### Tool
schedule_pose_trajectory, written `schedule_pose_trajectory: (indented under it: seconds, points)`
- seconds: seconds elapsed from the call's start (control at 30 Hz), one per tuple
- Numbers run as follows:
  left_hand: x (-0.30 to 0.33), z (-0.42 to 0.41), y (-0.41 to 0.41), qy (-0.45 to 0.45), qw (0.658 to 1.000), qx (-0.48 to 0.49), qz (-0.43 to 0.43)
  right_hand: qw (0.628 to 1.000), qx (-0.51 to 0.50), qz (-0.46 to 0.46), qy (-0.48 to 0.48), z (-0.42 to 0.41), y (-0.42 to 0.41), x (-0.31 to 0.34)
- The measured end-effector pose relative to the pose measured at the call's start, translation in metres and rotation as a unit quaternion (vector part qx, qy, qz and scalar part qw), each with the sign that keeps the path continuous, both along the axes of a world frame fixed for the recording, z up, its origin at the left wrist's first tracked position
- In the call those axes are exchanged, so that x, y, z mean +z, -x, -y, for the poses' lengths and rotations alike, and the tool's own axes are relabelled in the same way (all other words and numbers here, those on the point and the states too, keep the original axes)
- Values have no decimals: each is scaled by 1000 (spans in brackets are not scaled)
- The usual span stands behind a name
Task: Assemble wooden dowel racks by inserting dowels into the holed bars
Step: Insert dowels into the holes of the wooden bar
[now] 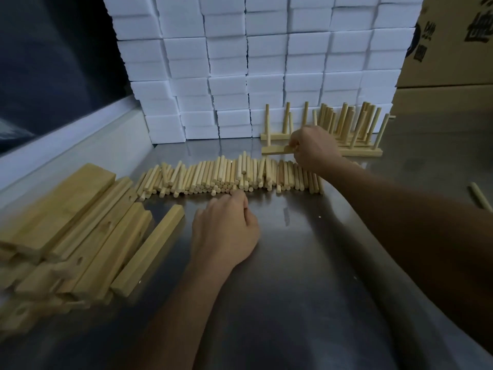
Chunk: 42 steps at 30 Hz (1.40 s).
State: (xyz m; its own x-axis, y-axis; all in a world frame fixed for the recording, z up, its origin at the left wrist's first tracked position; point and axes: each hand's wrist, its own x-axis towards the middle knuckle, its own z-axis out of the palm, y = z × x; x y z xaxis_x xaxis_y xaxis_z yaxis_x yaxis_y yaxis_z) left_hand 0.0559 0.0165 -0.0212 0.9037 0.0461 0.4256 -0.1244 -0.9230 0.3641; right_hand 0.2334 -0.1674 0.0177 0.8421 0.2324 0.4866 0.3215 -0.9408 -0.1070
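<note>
A long row of loose wooden dowels (pixel 229 176) lies across the steel table (pixel 293 263). My left hand (pixel 226 231) rests on the table just in front of the row, its fingers curled, fingertips at the dowel ends; what it holds is hidden. My right hand (pixel 314 153) reaches farther back and grips the front holed bar (pixel 274 150) of a rack with upright dowels. Behind it stand several assembled racks (pixel 346 129). Loose holed bars (pixel 88 236) are piled at the left.
A wall of white foam blocks (pixel 253 62) closes the back. Cardboard boxes (pixel 450 44) stand at the right rear. A single dowel (pixel 480 194) lies at the right edge. A white ledge (pixel 66 145) runs along the left side.
</note>
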Motion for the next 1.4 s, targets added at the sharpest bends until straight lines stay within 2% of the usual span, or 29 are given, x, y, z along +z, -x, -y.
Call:
schedule_pose_trajectory:
  seconds: [0.13,0.63,0.8,1.0,1.4]
  points:
    - [-1,1,0,0,1000,1,2,999,-5,-44,9,-1,-24,-7]
    - [-1,3,1,-12,1000,20,-5,998,10,-48,35,10,-45,-14]
    - [-3,2,1,-17,999,25,-9,995,-11,-87,46,5,-52,-14]
    - [-4,2,0,-18,999,27,-1,996,6,-80,23,-6,-62,-14]
    - [-3,2,0,-22,999,26,-1,986,-38,-160,20,-7,-78,-20]
